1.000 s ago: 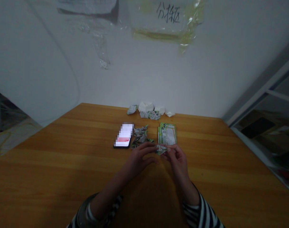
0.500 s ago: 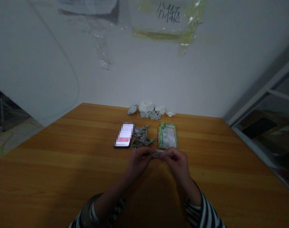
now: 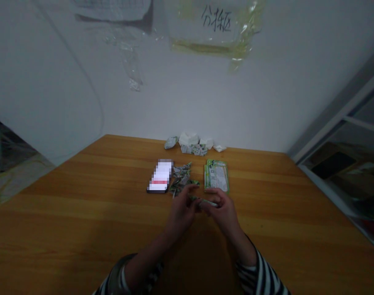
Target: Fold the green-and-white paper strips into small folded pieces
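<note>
White wall (image 3: 187, 94) backs the wooden tabletop (image 3: 82, 196) in my head view. Each grip is narrow: I see the left hand (image 3: 181, 211) and right hand (image 3: 226, 209) pinching a small green-and-white wrapper (image 3: 210, 202) between them, nearer the camera than the green packets (image 3: 217, 176); crumpled wrappers (image 3: 181, 177) lie beside the phone (image 3: 161, 176).

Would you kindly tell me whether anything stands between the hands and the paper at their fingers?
Nothing visible does: the left hand and right hand both hold the paper; the crumpled scraps lie beyond them.
</note>
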Tool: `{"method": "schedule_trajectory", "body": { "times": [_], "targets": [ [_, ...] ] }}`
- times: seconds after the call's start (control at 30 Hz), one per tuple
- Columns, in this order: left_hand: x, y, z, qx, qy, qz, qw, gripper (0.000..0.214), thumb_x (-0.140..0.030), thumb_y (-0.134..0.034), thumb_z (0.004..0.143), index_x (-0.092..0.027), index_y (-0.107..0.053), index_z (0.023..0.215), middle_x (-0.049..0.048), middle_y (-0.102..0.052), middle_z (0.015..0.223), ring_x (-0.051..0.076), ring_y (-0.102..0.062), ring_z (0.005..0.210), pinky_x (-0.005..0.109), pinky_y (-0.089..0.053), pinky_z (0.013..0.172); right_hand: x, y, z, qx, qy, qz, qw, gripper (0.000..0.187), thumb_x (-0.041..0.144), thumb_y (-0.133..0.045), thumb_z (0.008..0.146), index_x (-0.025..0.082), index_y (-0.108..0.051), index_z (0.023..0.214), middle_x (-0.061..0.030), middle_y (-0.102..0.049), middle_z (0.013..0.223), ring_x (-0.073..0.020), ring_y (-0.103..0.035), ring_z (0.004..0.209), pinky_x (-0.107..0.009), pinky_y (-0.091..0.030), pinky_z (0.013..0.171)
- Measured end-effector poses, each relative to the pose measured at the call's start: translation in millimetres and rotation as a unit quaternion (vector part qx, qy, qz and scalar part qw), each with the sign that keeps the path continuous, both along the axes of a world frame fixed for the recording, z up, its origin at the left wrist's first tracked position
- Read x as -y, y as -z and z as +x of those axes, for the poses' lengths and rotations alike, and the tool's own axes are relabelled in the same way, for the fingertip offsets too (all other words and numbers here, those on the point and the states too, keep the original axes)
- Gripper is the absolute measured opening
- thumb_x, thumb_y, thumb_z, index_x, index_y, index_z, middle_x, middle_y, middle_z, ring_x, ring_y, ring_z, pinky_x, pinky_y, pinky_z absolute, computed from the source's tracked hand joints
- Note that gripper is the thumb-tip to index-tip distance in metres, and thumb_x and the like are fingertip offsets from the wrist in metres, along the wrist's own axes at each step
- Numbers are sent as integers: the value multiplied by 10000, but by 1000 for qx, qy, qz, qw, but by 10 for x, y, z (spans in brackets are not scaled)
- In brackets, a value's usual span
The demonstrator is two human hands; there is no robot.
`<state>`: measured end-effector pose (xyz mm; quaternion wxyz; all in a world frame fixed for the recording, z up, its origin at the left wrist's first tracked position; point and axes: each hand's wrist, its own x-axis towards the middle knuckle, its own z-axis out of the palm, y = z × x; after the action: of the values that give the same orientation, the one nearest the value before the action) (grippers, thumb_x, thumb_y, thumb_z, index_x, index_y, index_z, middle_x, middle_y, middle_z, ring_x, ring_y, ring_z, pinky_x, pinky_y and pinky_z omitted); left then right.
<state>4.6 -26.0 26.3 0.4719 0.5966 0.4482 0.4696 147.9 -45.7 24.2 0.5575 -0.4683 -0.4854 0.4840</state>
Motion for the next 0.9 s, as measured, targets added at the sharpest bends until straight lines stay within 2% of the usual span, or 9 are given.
{"method": "schedule_trajectory", "body": {
  "times": [0.13,0.3,0.4,0.47,0.6,0.67,0.73,0.83,0.9],
  "targets": [
    [-25,11,-14,4,9,-6,1000,298,-223,-519,851,-170,-557,1142,-20,-604,651,150,-653,555,257,-572,532,-8,58,2,36,11,34,999,272,208,-635,771,205,-605,1041,36,-609,626,-125,-567,518,-209,-451,482],
    [-86,27,-49,-52,-13,32,998,403,-266,-558,837,-152,-550,1223,0,-644,664,163,-635,581,273,-558,550,-44,156,32,101,17,60,993,417,118,-544,769,216,-557,1174,19,-620,694,-146,-586,591,-237,-479,562],
    [-112,60,-72,-119,10,46,992,305,-304,-696,731,-146,-695,992,32,-706,692,184,-655,610,269,-536,562,-33,168,19,155,5,78,985,442,93,-525,777,215,-543,1201,19,-630,678,-158,-603,608,-250,-484,587],
    [-123,79,-92,-146,25,37,988,194,-313,-713,714,-148,-732,814,43,-723,669,191,-666,595,268,-530,556,-23,163,2,182,-15,86,979,443,95,-526,788,223,-542,1212,11,-660,698,-171,-632,639,-265,-500,615],
    [-157,96,-156,-164,-20,66,984,160,-258,-610,807,-158,-733,828,62,-751,746,209,-696,652,297,-553,607,-66,177,83,222,-10,98,970,414,162,-559,819,234,-544,1226,-44,-709,904,-207,-677,780,-331,-542,717],
    [-183,94,-190,-188,-55,111,974,213,-211,-529,860,-173,-716,957,79,-756,903,224,-707,797,350,-559,738,-129,211,202,295,61,148,942,361,205,-564,842,218,-571,1203,-93,-680,1078,-245,-642,977,-413,-498,880],
    [-203,82,-210,-223,-84,165,957,283,-195,-473,896,-193,-662,1107,96,-703,1114,242,-659,1014,419,-508,899,-211,266,334,368,105,204,901,384,224,-572,849,209,-565,1232,-119,-604,1251,-272,-531,1183,-485,-386,1026],
    [-206,50,-212,-249,-123,243,929,351,-225,-475,909,-203,-562,1248,111,-554,1339,256,-502,1244,473,-403,1034,-333,373,470,457,97,226,855,490,247,-632,819,190,-528,1294,-131,-520,1368,-295,-393,1322,-546,-266,1101],
    [-189,32,-199,-246,-140,278,918,370,-226,-480,908,-204,-532,1273,117,-527,1361,254,-477,1265,475,-393,1045,-391,434,496,491,79,216,841,444,221,-633,819,177,-570,1256,-142,-558,1330,-297,-446,1290,-549,-298,1087]
  ]
}}
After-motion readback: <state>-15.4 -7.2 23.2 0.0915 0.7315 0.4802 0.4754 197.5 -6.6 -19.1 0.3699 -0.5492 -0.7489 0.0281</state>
